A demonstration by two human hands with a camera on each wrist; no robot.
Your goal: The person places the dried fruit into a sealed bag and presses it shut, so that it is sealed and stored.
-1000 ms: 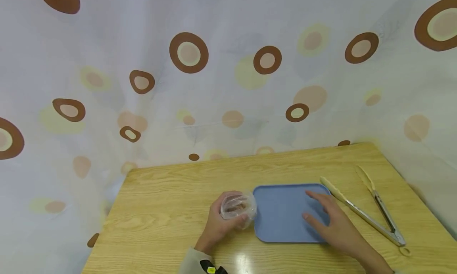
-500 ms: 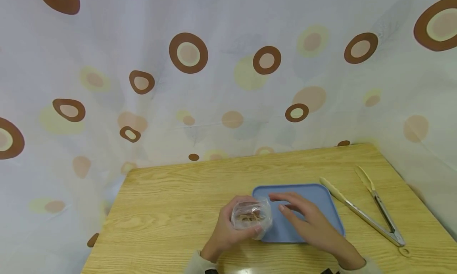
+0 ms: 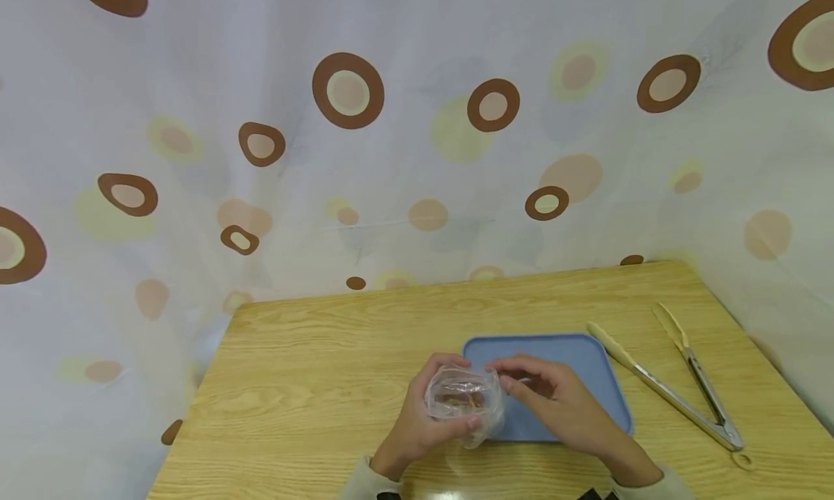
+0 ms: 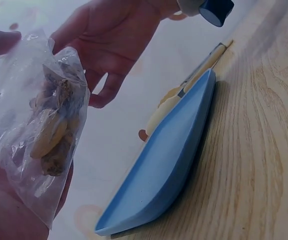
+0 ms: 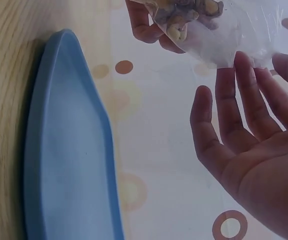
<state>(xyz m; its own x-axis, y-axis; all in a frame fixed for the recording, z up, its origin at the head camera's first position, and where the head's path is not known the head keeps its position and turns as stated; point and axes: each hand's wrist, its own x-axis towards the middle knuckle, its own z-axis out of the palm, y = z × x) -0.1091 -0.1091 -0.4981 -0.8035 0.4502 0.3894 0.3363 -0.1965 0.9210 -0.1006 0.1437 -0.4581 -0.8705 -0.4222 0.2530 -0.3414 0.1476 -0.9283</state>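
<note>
A clear plastic bag (image 3: 464,402) holds lumpy brown and tan pieces (image 4: 54,130) that look dried; their exact kind is unclear. My left hand (image 3: 423,417) grips the bag from its left side, thumb in front and fingers behind. The bag's mouth faces up, over the left part of the blue tray (image 3: 586,362). My right hand (image 3: 563,402) has its thumb and fingertips at the bag's right rim, pinching the film. In the right wrist view, the right hand's fingers (image 5: 251,107) stay fairly straight, their tips against the plastic.
Metal tongs (image 3: 674,406) with pale yellow tips lie spread to the right of the tray on the wooden table (image 3: 313,391). A patterned curtain (image 3: 391,160) hangs behind the table and along its sides.
My left hand has carried the bag rightwards to the tray's left part. My right hand has moved left from above the tray, and its fingertips now meet the bag's rim.
</note>
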